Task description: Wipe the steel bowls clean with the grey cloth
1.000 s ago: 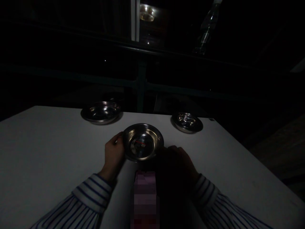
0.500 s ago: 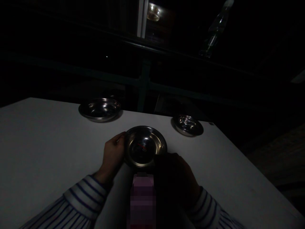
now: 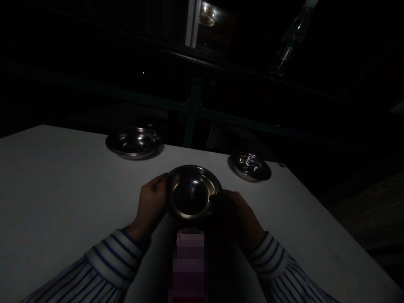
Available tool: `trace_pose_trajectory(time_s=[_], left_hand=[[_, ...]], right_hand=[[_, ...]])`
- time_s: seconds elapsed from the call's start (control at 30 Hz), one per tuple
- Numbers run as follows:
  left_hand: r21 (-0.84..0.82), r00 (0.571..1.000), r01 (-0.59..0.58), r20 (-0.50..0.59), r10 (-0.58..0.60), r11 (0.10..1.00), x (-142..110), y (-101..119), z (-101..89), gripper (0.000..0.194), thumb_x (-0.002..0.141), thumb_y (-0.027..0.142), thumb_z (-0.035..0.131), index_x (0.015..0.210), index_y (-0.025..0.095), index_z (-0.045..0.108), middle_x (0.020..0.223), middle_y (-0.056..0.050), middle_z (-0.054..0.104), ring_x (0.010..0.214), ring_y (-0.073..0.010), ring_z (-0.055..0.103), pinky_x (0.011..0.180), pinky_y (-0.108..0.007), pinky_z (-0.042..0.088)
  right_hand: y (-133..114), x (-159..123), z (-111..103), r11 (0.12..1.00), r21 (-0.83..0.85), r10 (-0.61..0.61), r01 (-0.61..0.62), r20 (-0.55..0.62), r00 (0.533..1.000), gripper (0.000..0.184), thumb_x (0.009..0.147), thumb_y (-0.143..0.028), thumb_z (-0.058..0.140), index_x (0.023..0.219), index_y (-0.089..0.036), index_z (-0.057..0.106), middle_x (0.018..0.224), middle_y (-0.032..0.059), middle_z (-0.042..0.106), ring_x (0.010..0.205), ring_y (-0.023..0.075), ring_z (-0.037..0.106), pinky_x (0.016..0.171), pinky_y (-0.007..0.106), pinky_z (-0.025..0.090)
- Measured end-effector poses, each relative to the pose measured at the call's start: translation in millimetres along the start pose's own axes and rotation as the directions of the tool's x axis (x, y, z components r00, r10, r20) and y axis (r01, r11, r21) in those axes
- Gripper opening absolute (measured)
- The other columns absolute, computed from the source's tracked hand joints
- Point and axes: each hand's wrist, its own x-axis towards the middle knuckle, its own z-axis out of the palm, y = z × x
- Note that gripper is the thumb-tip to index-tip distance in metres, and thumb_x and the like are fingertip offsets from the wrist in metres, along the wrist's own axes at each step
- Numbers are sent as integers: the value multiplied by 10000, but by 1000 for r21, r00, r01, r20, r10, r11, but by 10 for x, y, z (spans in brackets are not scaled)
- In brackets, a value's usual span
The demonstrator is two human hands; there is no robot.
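Note:
A shiny metal bowl (image 3: 190, 201) with a red mark on its bottom is held between my two hands, in the middle of the head view. My left hand (image 3: 151, 205) grips its left rim, thumb on top and the other fingers mostly hidden behind it. On the right rim rests my right hand (image 3: 241, 214), closed about the edge and largely lost in shadow. Farther off, a wider metal bowl (image 3: 134, 143) sits near the table's far edge on the left. A smaller metal bowl (image 3: 250, 166) stands at the far right.
The white table (image 3: 69, 181) ends just behind the two far bowls. Beyond it are dark rails (image 3: 194, 103) and a clear bottle (image 3: 292, 40) on a ledge. A blurred pinkish patch (image 3: 190, 263) covers something below the held bowl. The room is very dark.
My right hand has shifted slightly up along the right rim of the held bowl. The bowl and my left hand stay nearly where they were; the view has tilted slightly.

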Motion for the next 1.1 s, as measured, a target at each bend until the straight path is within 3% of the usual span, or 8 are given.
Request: trace_pose_trajectory(time_s=[0.13,0.23,0.57,0.77,0.9,1.1], left_hand=[[-8,999,4,38,-4,1000,-7,13,-14,372,742,352,561,1000,114,684,894,-104,727,742,-220,667,716,-327,515],[-11,996,2,86,-1,1000,-18,32,-23,381,740,366,568,1008,121,682,899,-103,728,754,-219,668,723,-326,515],[-50,995,17,98,-12,999,-11,10,-20,385,740,383,565,1013,135,678,1018,-103,708,743,-209,670,710,-317,510],[-49,996,17,85,-13,999,-9,11,-23,372,749,382,558,988,124,678,917,-90,728,720,-208,665,686,-304,507],[-62,996,-4,93,9,998,6,-4,-25,361,763,367,536,991,125,678,890,-85,729,745,-209,662,682,-297,504],[-71,985,-54,158,64,996,-2,7,-51,391,767,391,526,995,112,678,937,-99,722,828,-228,655,722,-309,498]], right_hand=[[35,-48,-7,1000,23,-18,16,49,999,234,891,-251,491,1085,-197,610,956,68,665,859,180,575,735,306,467],[88,-78,-45,997,-50,61,-57,62,996,293,905,-225,452,1178,-226,559,1067,61,654,914,191,571,758,334,435],[112,-68,-63,989,-105,110,-101,77,991,368,895,-180,431,1252,-218,510,1143,60,632,929,197,572,756,339,450],[62,-14,-79,990,-46,138,-133,132,982,393,895,-162,428,1277,-244,475,1144,47,630,918,180,572,781,298,466],[-12,75,-119,962,-89,269,-257,172,948,337,906,-178,412,1227,-205,513,1154,62,619,882,186,577,774,296,457],[-100,233,-226,913,-207,399,-353,260,880,291,926,-252,382,1177,-228,527,912,38,671,801,179,605,671,262,425]])
